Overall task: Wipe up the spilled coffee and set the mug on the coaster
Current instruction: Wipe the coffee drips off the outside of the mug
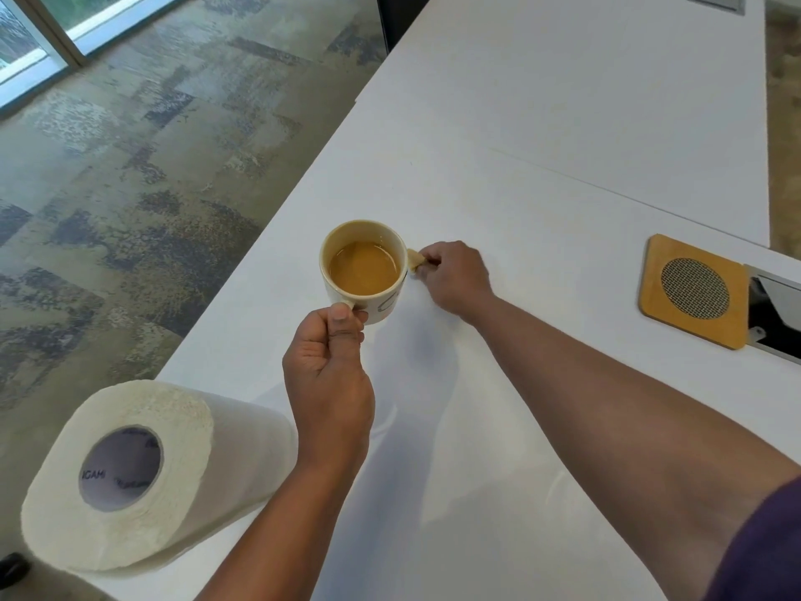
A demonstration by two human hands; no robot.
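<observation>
Cream-coloured ceramic mug point(364, 271) with a dark outline drawing on its side sits at the middle of the long white tabletop point(563, 123), about half full of light brown milky coffee point(363, 267). Whether its base touches the surface or is lifted just clear cannot be told from this angle. The left hand point(331, 375) reaches in from below and is closed on the mug's handle at the near side, thumb pressed on top and fingers curled beneath. The right hand point(453, 275) lies on the table just to the right of the mug, its fingers pinched together on a small, coffee-stained scrap of paper towel point(415, 260) that touches or nearly touches the mug's right wall. Its bare forearm stretches back to the lower right corner, where a dark purple sleeve point(763, 553) shows. Well to the right, apart from the mug, a square wooden coaster with a round metal mesh centre point(693, 290) lies flat by the edge of an open cable hatch in the table point(776, 314). At the lower left, a thick roll of white paper towel point(130, 474) lies on its side at the table's near corner, its cardboard core facing the camera. Beyond the table's left edge is patterned grey and olive carpet point(108, 188).
</observation>
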